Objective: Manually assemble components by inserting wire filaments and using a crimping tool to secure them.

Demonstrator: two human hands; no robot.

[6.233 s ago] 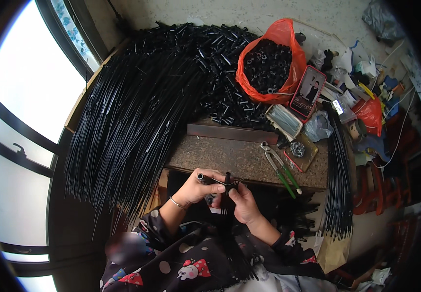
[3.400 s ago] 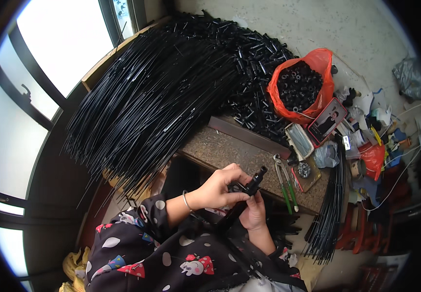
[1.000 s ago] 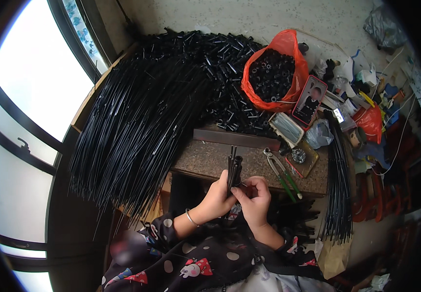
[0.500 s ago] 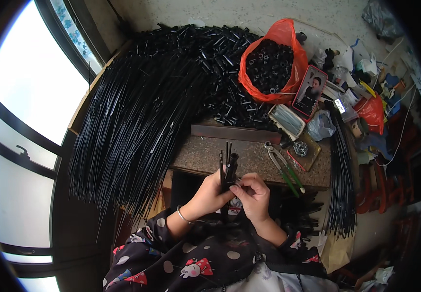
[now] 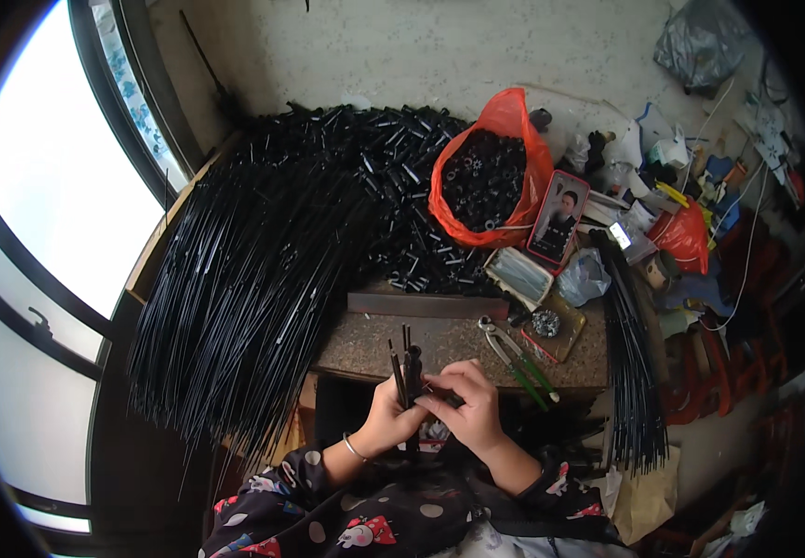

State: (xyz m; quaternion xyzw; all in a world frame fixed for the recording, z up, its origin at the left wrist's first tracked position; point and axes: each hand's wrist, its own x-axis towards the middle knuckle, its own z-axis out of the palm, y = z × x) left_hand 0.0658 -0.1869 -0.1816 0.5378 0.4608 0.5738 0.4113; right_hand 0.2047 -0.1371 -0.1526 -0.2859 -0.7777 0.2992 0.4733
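Observation:
My left hand [image 5: 391, 411] is wrapped round a few thin black rods [image 5: 396, 365], which look like umbrella ribs, and a short black tube [image 5: 412, 361] with a wider top end. Rods and tube stand roughly upright above the fist. My right hand [image 5: 465, 407] is closed, its thumb and fingertips pressed together against the tube's right side just below the top. Whatever lies between those fingertips is too small and dark to make out. Both hands are in front of the bench's near edge.
A large bundle of black rods [image 5: 235, 307] covers the bench's left side, beside a heap of black tubes [image 5: 393, 149]. A red bag [image 5: 537, 163] holds small black parts. Nearby are a phone [image 5: 558, 221], green-handled pincers [image 5: 518, 361], a tray [image 5: 518, 277] and another rod bundle [image 5: 630, 372].
My head view has tilted, so the bench and my hands sit lower in the picture. The thin wire seen at my right fingertips no longer shows clearly. My left hand keeps its grip.

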